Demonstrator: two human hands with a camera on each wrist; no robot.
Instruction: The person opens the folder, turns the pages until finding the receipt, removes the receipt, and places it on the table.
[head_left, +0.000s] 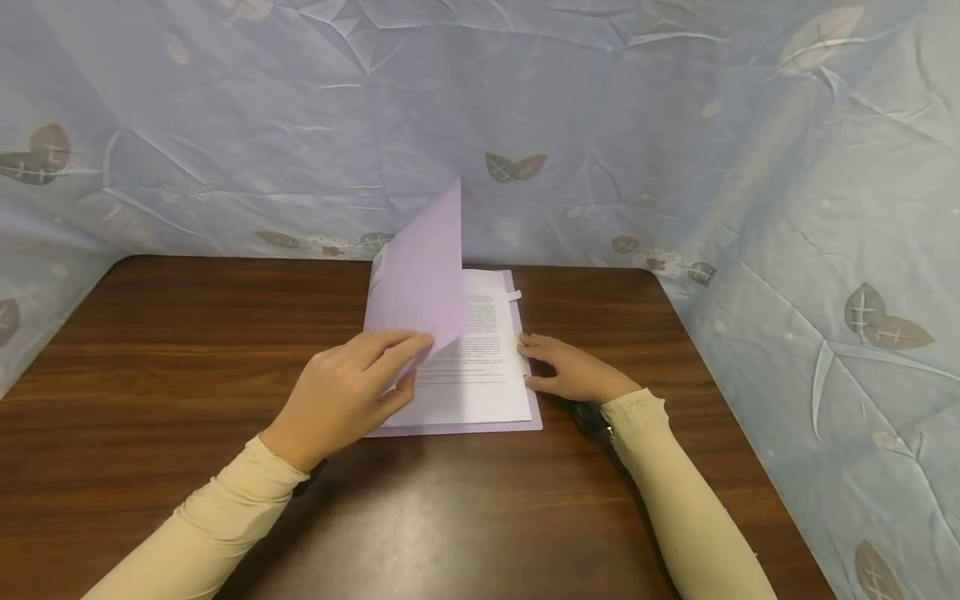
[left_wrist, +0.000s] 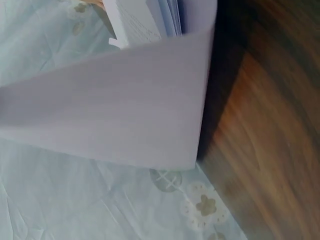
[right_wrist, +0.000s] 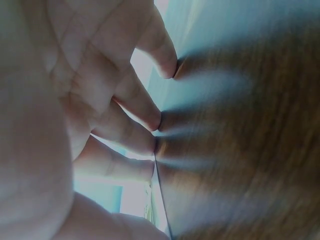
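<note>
Cream sleeve (head_left: 210, 533); left grip (head_left: 345, 396) holds folder cover (head_left: 416, 287) by near edge

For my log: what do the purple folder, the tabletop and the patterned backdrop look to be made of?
Purple folder: seemingly matte plastic or coated card; its thin raised cover has crisp edges.
Tabletop: satin wood or wood-look laminate, given the dark grain and soft light reflection.
Patterned backdrop: probably thin, faintly shiny cloth or sheeting, from its creases.
</note>
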